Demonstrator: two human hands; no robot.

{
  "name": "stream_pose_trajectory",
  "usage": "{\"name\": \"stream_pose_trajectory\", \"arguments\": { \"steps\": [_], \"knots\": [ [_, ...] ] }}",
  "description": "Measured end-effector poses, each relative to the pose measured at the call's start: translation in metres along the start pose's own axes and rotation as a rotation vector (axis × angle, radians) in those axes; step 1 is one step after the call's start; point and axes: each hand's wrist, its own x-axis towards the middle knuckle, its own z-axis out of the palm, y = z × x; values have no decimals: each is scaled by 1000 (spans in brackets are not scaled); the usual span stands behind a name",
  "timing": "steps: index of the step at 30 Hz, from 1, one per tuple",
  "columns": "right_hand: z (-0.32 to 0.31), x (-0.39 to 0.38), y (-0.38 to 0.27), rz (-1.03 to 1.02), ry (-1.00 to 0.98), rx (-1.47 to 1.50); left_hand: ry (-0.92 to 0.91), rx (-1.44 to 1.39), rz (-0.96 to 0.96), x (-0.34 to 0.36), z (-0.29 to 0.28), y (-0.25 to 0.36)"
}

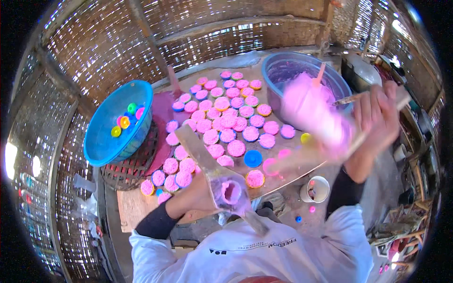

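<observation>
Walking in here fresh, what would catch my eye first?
First the crowd of small caps filled with bright pink paste, spread over the board in the middle. Next the pink: the right hand lifts a blurred pink lump in front of the purple basin at upper right, while the left hand grips a paste-smeared tool. At left, a blue bowl holds a few loose coloured caps.

You work in a rustic hut workshop: woven cane walls (pixel 108 42), a low wooden board (pixel 141 207) covered with pink-filled caps (pixel 236 147), two plastic basins (pixel 118 123).
</observation>
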Motion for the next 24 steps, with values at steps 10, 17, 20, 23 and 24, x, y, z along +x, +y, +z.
{"name": "stream_pose_trajectory", "arguments": {
  "steps": [10, 17, 20, 23, 24],
  "knots": [
    [-67, -10, 155, 818, 109, 397, 932, -102, 1075, 134, -7, 20],
    [-237, 40, 61, 513, -767, -2283, 1044, 328, 855, 142, -28, 12],
    [-261, 50, 61, 903, -1005, -2263, 1103, 165, 602, 147, -12, 24],
    [-304, 41, 68, 620, -1231, -2172, 1018, -46, 370, 149, -31, -4],
    [-306, 45, 70, 620, -1296, -2170, 955, 192, 455, 160, -31, -8]
  ]
}}
